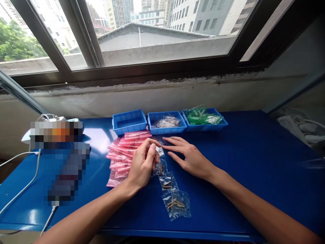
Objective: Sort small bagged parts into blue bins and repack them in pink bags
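My left hand [142, 163] has its fingers curled inward with the thumb near the index finger; what they hold, if anything, is hidden. It is beside a spread of pink plastic bags [119, 156], overlapping their right edge. My right hand [189, 157] has its fingers apart, and its fingertips almost meet the left hand's. Small clear bags with brown pin-like pieces lie in a column near the hands. The nearest bag [176, 205] holds several pieces. Above it are a second bag [168, 183] and a third [160, 167], partly behind the left fingers.
Along the wall stand a blue tray [130, 128], a middle tray [169, 129] with small clear packets, and a right tray [208, 128] with green bags. On the left are a blurred-out device [69, 174], white cables [38, 169] and a power strip [27, 136]. The blue table's front edge [177, 233] is close.
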`<move>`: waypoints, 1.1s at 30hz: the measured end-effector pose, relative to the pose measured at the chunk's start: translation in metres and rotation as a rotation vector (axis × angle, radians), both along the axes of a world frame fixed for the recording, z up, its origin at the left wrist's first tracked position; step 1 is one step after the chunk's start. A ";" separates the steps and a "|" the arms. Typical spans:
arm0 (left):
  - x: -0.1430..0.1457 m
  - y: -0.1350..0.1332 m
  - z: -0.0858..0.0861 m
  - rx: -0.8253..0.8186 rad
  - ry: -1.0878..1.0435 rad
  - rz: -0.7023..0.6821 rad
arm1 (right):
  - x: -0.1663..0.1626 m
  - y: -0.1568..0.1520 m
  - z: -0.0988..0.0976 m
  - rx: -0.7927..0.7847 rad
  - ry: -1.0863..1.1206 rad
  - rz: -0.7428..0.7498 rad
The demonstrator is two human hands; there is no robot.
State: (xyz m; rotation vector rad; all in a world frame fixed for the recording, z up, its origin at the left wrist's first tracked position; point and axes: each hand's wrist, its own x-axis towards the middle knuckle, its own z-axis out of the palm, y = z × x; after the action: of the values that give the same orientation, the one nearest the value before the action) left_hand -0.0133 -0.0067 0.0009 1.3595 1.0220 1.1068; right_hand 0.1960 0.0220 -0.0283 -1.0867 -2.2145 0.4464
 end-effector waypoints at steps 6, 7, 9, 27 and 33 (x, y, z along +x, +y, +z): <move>-0.001 0.001 0.001 0.011 0.014 -0.003 | 0.000 -0.001 0.003 0.020 0.053 0.000; -0.001 0.001 0.001 0.017 0.023 -0.002 | -0.001 -0.002 0.006 0.027 0.105 -0.017; 0.000 0.000 0.002 0.035 0.060 0.001 | -0.001 -0.005 0.013 0.017 0.228 -0.060; 0.000 0.004 0.004 0.010 0.197 -0.039 | 0.001 -0.009 0.017 -0.470 0.791 -0.023; 0.001 0.001 0.008 0.019 0.193 -0.021 | -0.003 -0.012 0.025 -0.502 0.558 -0.011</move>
State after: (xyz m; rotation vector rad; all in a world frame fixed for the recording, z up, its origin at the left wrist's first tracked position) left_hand -0.0127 -0.0059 0.0088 1.5111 1.1356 0.9866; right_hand 0.1928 0.0104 -0.0037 -1.0482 -1.6351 1.1877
